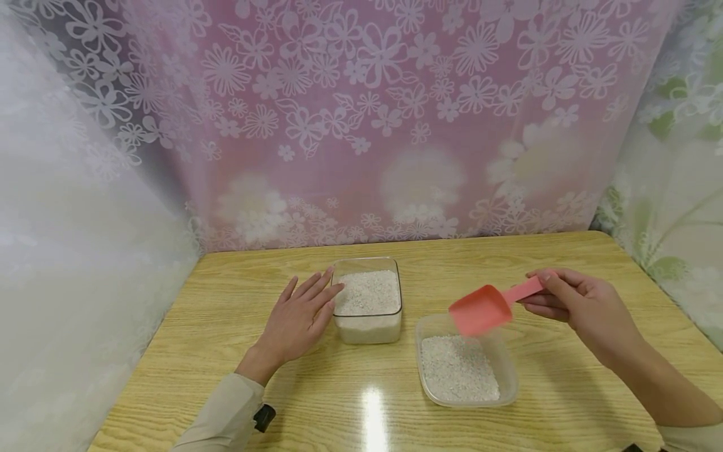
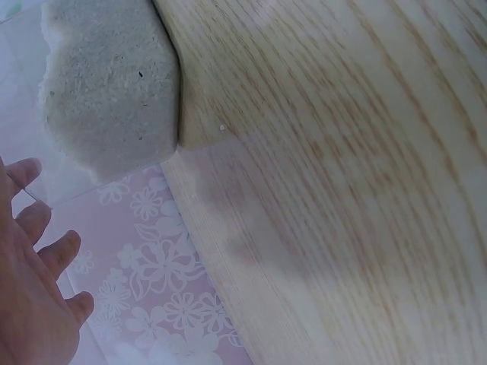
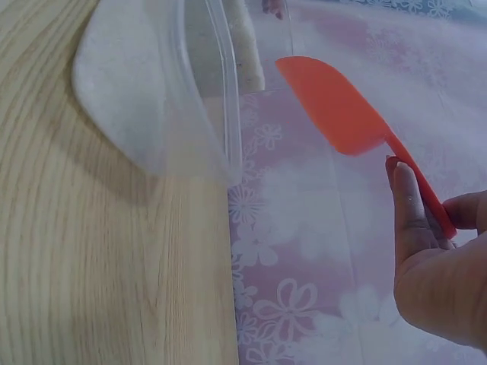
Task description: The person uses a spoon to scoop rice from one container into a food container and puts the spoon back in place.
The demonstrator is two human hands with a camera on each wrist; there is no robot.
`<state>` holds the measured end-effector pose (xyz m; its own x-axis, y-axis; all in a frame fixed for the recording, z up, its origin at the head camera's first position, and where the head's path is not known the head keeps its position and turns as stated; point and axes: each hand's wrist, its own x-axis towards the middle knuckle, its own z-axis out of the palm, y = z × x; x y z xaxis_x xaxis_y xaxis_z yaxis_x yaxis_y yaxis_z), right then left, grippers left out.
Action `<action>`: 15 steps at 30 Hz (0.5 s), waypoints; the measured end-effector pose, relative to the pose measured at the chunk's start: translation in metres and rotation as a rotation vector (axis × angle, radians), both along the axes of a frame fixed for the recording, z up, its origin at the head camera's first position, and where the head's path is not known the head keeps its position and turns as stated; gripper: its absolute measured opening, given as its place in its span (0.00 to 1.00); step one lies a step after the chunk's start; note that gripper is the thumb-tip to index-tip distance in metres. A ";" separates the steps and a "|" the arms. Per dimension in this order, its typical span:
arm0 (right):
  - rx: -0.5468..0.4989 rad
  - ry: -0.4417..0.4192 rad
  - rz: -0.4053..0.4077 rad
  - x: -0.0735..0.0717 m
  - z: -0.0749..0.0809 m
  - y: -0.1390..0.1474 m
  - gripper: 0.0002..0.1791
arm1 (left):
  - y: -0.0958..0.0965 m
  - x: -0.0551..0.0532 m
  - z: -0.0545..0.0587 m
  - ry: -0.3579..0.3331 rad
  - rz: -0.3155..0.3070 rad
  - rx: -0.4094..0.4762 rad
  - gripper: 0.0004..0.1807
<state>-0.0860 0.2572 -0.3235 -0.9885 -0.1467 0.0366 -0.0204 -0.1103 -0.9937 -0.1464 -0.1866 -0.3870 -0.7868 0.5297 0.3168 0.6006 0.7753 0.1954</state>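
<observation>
My right hand (image 1: 587, 307) pinches the handle of a red scoop (image 1: 480, 310) between thumb and fingers. The scoop hangs above the back of a translucent plastic container (image 1: 511, 383), which holds a layer of white rice-like grains (image 1: 460, 370). In the right wrist view the scoop (image 3: 335, 106) is seen from the side, above the container's rim. My left hand (image 1: 296, 320) rests with spread, fairly straight fingers at the left rim of a clear square container (image 1: 369, 329) filled much higher with the same grains. In the left wrist view its fingertips (image 2: 30, 167) overlap that container's edge.
Both containers stand on a light wood-grain table (image 1: 237, 295), the clear one farther back and to the left. Behind the table hangs a pink floral curtain (image 1: 339, 157), with pale curtains (image 1: 85, 251) at the sides. One stray grain (image 2: 222, 128) lies on the wood.
</observation>
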 end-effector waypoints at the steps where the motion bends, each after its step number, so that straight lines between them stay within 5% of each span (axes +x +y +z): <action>1: -0.037 -0.010 0.007 -0.001 0.001 0.000 0.12 | 0.000 0.000 0.000 0.000 0.000 -0.001 0.24; 7: -0.267 -0.057 0.075 -0.012 0.007 -0.008 0.12 | 0.000 0.000 -0.001 0.000 0.002 -0.002 0.24; 15: -0.327 -0.107 0.076 -0.031 0.015 -0.031 0.11 | 0.000 0.000 0.000 -0.008 0.004 0.002 0.23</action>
<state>-0.1169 0.2261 -0.3089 -0.9759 -0.2179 -0.0096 0.1027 -0.4204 -0.9015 -0.1463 -0.1865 -0.3873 -0.7912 0.5262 0.3116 0.5961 0.7772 0.2013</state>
